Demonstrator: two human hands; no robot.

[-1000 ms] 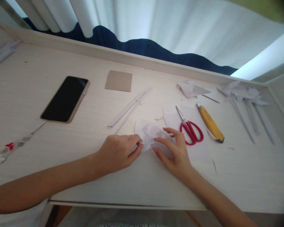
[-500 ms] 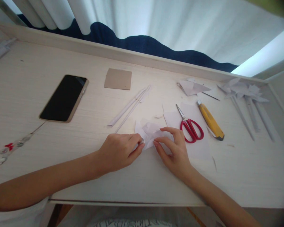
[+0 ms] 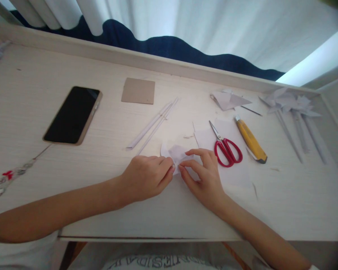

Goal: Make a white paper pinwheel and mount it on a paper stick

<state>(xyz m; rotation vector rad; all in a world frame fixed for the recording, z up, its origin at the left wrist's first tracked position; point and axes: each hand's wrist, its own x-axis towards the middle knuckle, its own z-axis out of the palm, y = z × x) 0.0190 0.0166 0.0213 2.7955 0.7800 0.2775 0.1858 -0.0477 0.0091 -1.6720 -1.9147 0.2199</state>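
Note:
A small folded piece of white paper [image 3: 177, 152] lies on the pale wooden table [image 3: 73, 168] in front of me. My left hand [image 3: 146, 178] is curled, its fingertips pinching the paper's near left edge. My right hand [image 3: 204, 176] rests over the paper's right side, thumb and forefinger pressed onto it, almost touching the left fingertips. Much of the paper is hidden under both hands.
Red-handled scissors [image 3: 227, 150] and a yellow utility knife [image 3: 250, 142] lie to the right on white sheets. Rolled paper sticks [image 3: 152, 125], a cardboard square [image 3: 138, 91] and a black phone [image 3: 73, 114] sit left of them. Paper pinwheels [image 3: 290, 107] lie far right.
My right hand slid left across the paper until its fingertips met the left hand's. The left hand stayed pinched on the paper's edge.

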